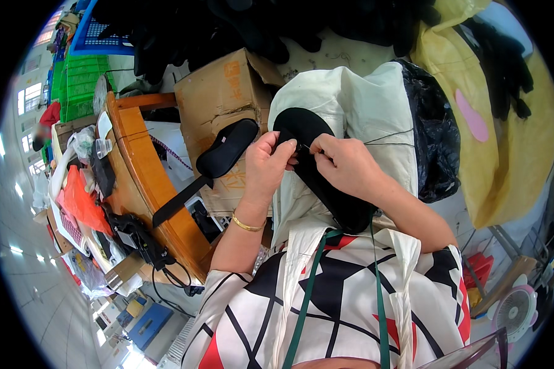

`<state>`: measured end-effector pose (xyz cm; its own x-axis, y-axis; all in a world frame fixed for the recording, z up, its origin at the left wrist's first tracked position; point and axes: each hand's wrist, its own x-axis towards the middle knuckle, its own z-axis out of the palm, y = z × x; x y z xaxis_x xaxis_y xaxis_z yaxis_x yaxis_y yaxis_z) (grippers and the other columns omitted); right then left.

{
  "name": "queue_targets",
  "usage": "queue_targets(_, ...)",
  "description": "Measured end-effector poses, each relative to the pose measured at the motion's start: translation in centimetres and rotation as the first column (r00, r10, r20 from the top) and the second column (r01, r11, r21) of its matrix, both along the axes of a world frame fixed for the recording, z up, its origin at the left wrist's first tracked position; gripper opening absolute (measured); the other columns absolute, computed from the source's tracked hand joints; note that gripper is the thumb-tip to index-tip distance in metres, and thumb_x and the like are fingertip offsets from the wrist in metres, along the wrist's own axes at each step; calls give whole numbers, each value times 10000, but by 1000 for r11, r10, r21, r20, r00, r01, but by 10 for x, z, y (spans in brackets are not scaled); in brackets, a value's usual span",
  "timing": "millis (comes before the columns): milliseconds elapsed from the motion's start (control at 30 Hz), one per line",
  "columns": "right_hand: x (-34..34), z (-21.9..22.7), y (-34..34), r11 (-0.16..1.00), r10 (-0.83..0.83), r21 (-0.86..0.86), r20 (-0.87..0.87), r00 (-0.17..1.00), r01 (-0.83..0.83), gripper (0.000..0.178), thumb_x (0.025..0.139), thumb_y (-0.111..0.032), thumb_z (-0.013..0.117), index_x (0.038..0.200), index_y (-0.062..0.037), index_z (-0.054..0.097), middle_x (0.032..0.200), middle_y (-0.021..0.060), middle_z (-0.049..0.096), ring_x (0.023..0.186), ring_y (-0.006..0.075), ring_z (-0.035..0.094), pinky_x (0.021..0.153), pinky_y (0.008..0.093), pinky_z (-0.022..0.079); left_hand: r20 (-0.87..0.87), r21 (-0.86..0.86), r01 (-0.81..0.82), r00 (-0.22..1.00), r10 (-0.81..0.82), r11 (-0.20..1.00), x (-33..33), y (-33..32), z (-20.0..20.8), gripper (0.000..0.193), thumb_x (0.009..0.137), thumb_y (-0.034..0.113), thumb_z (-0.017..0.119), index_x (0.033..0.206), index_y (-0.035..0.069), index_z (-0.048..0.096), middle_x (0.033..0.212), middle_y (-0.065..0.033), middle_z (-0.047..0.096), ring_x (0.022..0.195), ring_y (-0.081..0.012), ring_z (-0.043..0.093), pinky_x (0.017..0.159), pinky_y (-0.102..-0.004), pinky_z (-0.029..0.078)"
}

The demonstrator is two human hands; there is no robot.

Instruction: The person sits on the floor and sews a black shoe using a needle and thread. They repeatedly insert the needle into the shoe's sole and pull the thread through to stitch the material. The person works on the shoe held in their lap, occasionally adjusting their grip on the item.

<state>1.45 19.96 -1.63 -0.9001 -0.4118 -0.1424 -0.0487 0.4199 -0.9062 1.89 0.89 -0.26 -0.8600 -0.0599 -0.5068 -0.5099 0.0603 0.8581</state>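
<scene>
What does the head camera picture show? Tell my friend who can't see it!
A person's left hand and right hand meet with bent fingers at a long black slipper-shaped piece, over white cloth. A second black slipper shows to the left, in front of a cardboard box.

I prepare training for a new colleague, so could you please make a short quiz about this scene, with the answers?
1. Which wrist wears the gold-coloured bracelet: left or right?
2. True or false: the pink sole-shaped piece lies on the yellow sheeting.
3. Fill in the colour: the left hand and right hand are both at one ____ shoe-shaped piece.

Key: 1. Left; 2. True; 3. Black.
</scene>
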Motion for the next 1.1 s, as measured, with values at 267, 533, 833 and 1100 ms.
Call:
queue_targets(267, 6, -13, -7, 999, 2, 44, -119, 993, 3, 71, 945, -111, 559, 1002, -70, 553, 769, 161, 655, 708, 381, 646, 614, 455, 497, 134, 122, -29, 991, 13, 992, -7, -8, 0, 102, 880, 142, 668, 824, 59, 647, 714, -22, 656, 569, -78, 604, 523, -204, 473)
queue_targets(533, 0, -12, 0, 997, 72, 22, -130, 989, -70, 94, 927, -91, 564, 1015, -64, 578, 786, 140, 666, 727, 367, 657, 631, 439, 512, 161, 162, -64, 986, 37, 985, -7, -9, -1, 72, 870, 133, 672, 824, 81, 657, 690, -10, 651, 554, -70, 598, 514, -194, 459)
queue_targets(833, -2, -11, -2, 998, 62, -21, -116, 991, -65, 79, 941, -92, 560, 1010, -56, 575, 779, 156, 656, 723, 375, 654, 620, 438, 507, 188, 165, -38, 982, 7, 986, -7, -10, 0, 83, 889, 147, 655, 845, 77, 653, 698, -16, 655, 556, -79, 603, 513, -202, 462)
queue_targets(1100, 4, -17, -16, 997, -47, -70, -102, 994, 40, 80, 981, -120, 511, 1022, -61, 475, 778, 170, 640, 720, 411, 633, 595, 496, 476, 207, 255, -56, 978, 3, 965, -7, -14, -4, 98, 913, 163, 639, 870, 76, 654, 729, -30, 663, 582, -98, 611, 543, -211, 474)
